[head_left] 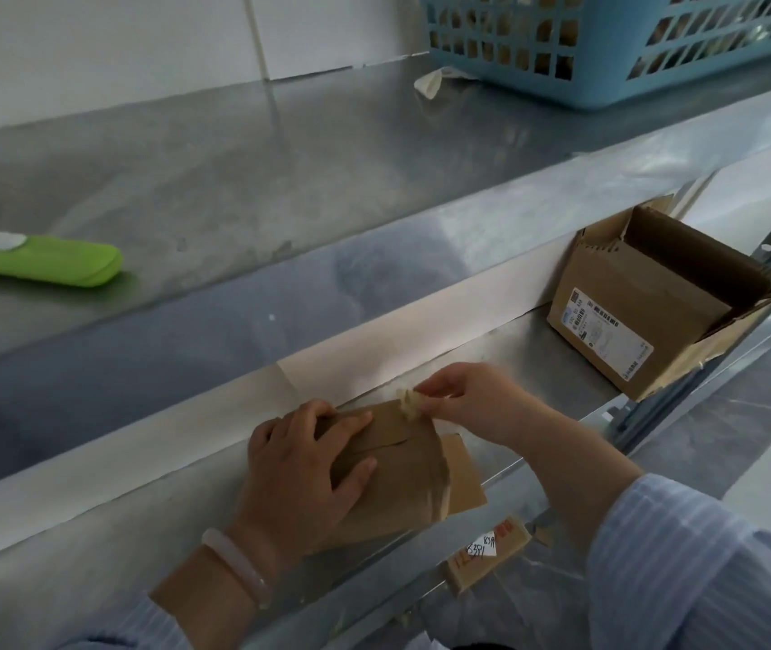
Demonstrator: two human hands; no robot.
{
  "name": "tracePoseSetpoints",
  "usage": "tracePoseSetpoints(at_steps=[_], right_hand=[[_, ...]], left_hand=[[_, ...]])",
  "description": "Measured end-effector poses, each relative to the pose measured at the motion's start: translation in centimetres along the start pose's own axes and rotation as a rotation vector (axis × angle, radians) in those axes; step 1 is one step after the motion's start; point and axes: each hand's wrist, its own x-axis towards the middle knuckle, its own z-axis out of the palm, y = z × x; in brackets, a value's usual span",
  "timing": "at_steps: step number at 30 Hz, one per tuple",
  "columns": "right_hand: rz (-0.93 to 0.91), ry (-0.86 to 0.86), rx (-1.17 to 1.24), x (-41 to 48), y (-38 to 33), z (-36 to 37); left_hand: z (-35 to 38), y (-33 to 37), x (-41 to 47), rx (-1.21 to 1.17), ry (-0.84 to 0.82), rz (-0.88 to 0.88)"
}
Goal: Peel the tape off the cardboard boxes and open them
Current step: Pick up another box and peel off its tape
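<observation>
Grip of right hand (463,405) tight on crumpled tape (409,404); left hand (308,476) flat, uncurled, atop small cardboard box (411,466).

Soft daylight, slightly blurred; edges perhaps warped (wide lens).

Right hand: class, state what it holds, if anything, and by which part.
The right hand pinches the tape by its crumpled free end, at the box's far corner.
</observation>
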Motion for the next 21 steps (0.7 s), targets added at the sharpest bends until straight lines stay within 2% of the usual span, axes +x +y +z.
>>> tracePoseSetpoints(at_steps=[3, 6, 8, 10, 12, 13, 15, 17, 21], right_hand=[[0.0, -0.036, -0.01, 0.8, 0.0, -0.6], [-0.042, -0.046, -0.117, 1.7, 0.2, -0.8], [-0.01, -0.046, 0.058, 2.1, 0.9, -0.9], [0.063, -0.026, 0.37, 2.0, 1.6, -0.9], [0.092, 0.023, 0.494, 2.1, 2.0, -0.6], [0.083, 0.071, 0.45, 2.2, 2.1, -0.3], [-0.019, 0.2, 0.132, 2.7, 2.5, 0.4], [-0.152, 0.238, -0.149, 2.8, 2.7, 1.2], [-0.296, 0.207, -0.193, 2.3, 3.4, 1.9]], left_hand=[[-0.1, 0.2, -0.1, -0.012, -0.011, -0.004], [-0.3, 0.3, -0.2, -0.016, -0.011, -0.018], [-0.4, 0.4, -0.2, -0.025, -0.002, -0.03], [-0.4, 0.5, -0.2, -0.038, -0.008, -0.03], [-0.5, 0.6, -0.2, -0.043, -0.013, -0.034], [-0.6, 0.7, -0.2, -0.042, -0.018, -0.035], [-0.6, 0.7, -0.2, -0.035, -0.03, -0.039], [-0.6, 0.7, -0.2, -0.032, -0.034, -0.042], [-0.6, 0.8, -0.2, -0.027, -0.024, -0.037]])
